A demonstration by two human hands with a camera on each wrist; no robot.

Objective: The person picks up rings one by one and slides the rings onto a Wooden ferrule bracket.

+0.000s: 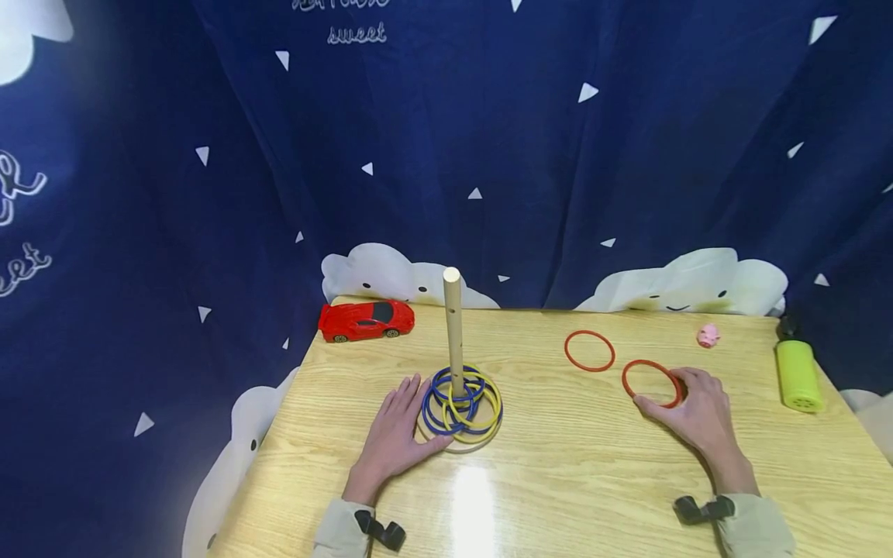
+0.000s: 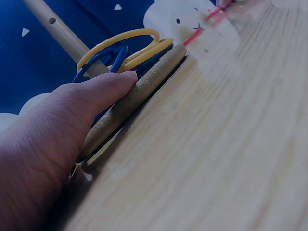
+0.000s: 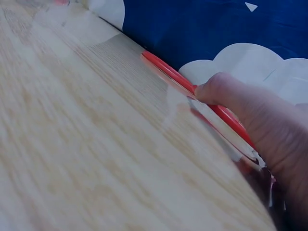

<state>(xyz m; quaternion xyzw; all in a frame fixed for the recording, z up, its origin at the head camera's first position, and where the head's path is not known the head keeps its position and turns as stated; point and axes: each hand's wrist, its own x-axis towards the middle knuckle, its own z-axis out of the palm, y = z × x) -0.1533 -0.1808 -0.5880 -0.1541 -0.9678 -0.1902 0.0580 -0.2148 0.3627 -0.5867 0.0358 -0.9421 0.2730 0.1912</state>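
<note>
A round wooden base [image 1: 469, 449] carries an upright wooden peg [image 1: 454, 333], with several blue rings [image 1: 425, 415] and yellow rings [image 1: 499, 399] lying around its foot. Against the left side of this base rests my left hand [image 1: 392, 438], fingers extended and thumb along the near rim. The left wrist view shows that thumb touching the edge of the base [image 2: 137, 98]. On the right, my right hand [image 1: 701, 415] holds a red ring [image 1: 645, 362] between thumb and fingers, low over the table. Its thumb lies on the ring [image 3: 166, 70] in the right wrist view.
Another red ring [image 1: 589, 332] lies farther back, left of the held one. A red toy car [image 1: 366, 322] stands at the back left. A small pink pig [image 1: 708, 335] and a yellow-green bottle [image 1: 798, 376] are at the right. Behind the table hangs a blue curtain [image 1: 432, 116].
</note>
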